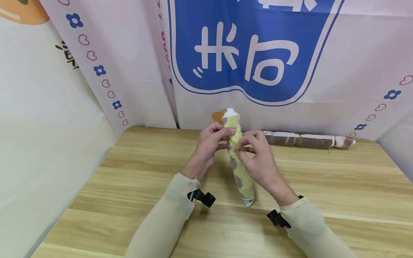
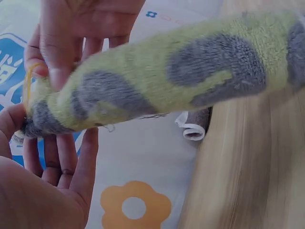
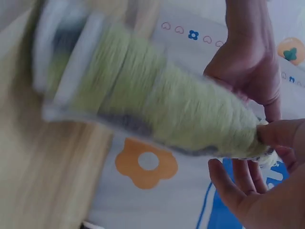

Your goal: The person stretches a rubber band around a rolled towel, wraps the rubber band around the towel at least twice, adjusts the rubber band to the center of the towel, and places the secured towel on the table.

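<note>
A towel (image 1: 246,175), yellow-green with grey patches, is rolled into a long tube and held tilted above the table. My left hand (image 1: 206,145) grips it near its upper end, the thumb lying across the front and the other fingers behind. My right hand (image 1: 261,157) is at the same end, its thumb and fingertips close together against the roll. There, a thin yellow rubber band (image 2: 29,86) is stretched at the towel's end between the fingers in the left wrist view. The right wrist view shows the lower end of the towel (image 3: 167,95) blurred.
Behind my right hand, a brown and white rolled towel (image 1: 300,139) lies along the back edge of the wooden table (image 1: 129,186). A printed white curtain (image 1: 138,64) with a blue sign hangs behind the table. Black camera mounts (image 1: 206,199) sit on both wrists.
</note>
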A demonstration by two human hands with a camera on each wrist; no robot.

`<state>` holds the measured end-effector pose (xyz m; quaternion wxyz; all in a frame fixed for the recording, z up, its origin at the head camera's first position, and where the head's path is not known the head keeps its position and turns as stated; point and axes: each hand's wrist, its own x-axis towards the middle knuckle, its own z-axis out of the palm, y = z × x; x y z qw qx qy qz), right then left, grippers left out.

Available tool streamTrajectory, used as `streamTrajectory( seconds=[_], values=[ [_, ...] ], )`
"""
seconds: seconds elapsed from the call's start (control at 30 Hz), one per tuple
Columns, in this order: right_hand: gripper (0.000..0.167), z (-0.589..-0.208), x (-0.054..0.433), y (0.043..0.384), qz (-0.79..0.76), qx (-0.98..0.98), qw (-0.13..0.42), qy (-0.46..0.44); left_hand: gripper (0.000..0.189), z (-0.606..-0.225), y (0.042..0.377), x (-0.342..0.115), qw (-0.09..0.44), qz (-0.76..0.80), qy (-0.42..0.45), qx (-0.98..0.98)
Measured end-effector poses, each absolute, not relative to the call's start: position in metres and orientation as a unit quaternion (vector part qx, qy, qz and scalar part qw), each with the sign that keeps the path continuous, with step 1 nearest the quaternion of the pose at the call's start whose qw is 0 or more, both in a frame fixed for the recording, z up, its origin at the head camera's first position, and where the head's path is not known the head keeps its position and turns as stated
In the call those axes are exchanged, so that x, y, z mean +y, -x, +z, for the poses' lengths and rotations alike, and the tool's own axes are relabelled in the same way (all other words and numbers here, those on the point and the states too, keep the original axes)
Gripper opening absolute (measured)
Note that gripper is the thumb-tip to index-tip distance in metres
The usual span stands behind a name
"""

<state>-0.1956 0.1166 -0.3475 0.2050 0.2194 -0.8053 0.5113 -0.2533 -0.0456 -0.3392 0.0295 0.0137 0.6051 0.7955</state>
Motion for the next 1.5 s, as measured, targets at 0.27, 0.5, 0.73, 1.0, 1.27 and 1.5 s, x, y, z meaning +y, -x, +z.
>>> streamTrajectory(
  seconds=[0.27,0.5,0.73,1.0,1.27,1.5],
  values=[
    [0.017,-0.350,0.115,0.194,0.431,-0.831,0.264,-0.231,0.025,-0.340,0.248,-0.042,-0.016,0.782,-0.015,0.623],
    [0.037,-0.344,0.112,0.188,0.413,-0.881,0.173,-0.153,0.024,-0.338,0.245,-0.039,-0.046,0.764,-0.037,0.642],
    [0.028,-0.342,0.123,0.192,0.503,-0.849,0.116,-0.114,0.007,-0.345,0.253,-0.045,0.059,0.790,-0.119,0.598],
    [0.024,-0.340,0.127,0.196,0.519,-0.840,0.090,-0.131,0.013,-0.348,0.256,-0.046,0.065,0.786,-0.114,0.605],
    [0.022,-0.346,0.119,0.194,0.486,-0.837,0.174,-0.182,0.018,-0.350,0.255,-0.043,0.021,0.790,-0.084,0.606],
    [0.019,-0.349,0.121,0.199,0.472,-0.840,0.185,-0.193,0.021,-0.352,0.255,-0.041,-0.007,0.777,-0.063,0.626]
  ],
)
